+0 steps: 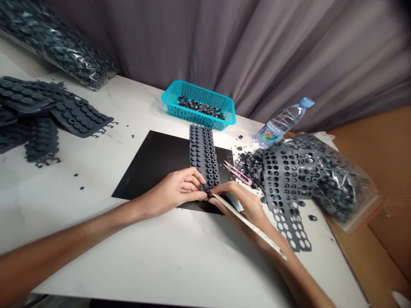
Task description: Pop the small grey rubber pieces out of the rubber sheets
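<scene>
My left hand pinches a small dark rubber piece between thumb and fingertips over the front of a black mat. Closed around a slim white pen-like stick, my right hand meets the left one at that piece. The stick's near end points at the rubber piece; its exact tip is hard to make out. Just beyond my fingers, a dark grey moulded rubber sheet with rows of round parts lies on the mat. Pink-handled thread snips rest right of the sheet.
A turquoise basket of small dark parts stands at the back. Rightward are loose rubber parts, a punched-out sheet, a plastic bag and a water bottle. Leftward lie more rubber sheets and a full bag.
</scene>
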A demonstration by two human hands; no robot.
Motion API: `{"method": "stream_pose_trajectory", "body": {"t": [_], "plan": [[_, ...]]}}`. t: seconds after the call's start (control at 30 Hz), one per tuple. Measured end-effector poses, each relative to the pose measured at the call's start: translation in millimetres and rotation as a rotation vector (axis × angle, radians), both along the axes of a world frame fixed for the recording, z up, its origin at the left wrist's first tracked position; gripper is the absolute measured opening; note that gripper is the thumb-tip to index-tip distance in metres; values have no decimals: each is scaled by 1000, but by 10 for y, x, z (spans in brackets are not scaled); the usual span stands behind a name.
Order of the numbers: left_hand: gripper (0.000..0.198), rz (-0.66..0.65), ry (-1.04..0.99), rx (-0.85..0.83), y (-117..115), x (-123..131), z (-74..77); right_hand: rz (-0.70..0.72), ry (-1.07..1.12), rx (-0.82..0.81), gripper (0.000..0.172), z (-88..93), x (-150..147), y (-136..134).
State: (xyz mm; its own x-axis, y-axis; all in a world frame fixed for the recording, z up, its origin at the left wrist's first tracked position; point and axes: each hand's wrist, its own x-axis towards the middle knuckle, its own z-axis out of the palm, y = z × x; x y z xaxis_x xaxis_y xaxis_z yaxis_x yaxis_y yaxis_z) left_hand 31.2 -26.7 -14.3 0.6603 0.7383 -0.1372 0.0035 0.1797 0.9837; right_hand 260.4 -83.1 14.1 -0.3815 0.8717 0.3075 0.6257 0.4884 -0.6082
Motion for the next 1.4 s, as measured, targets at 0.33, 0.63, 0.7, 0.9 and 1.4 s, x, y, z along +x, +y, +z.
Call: {"method": "stream_pose_trajectory", "body": {"t": [0.33, 0.63, 0.7, 0.9, 1.4], "plan": [[31, -14, 13, 40, -6, -7, 13, 104, 5, 16, 9, -22, 38, 42], [28, 2, 21, 30, -19, -3, 2, 116, -9, 9, 11, -14, 26, 35], [28, 4, 23, 28, -22, -5, -7, 129, -9, 26, 11, -13, 23, 40], [25, 27, 22, 23, -50, 9, -13, 138, -26, 21, 11, 7, 16, 39], [23, 63, 16, 69, -68, 34, 0, 15, -127, 58, 13, -19, -101, -34]]}}
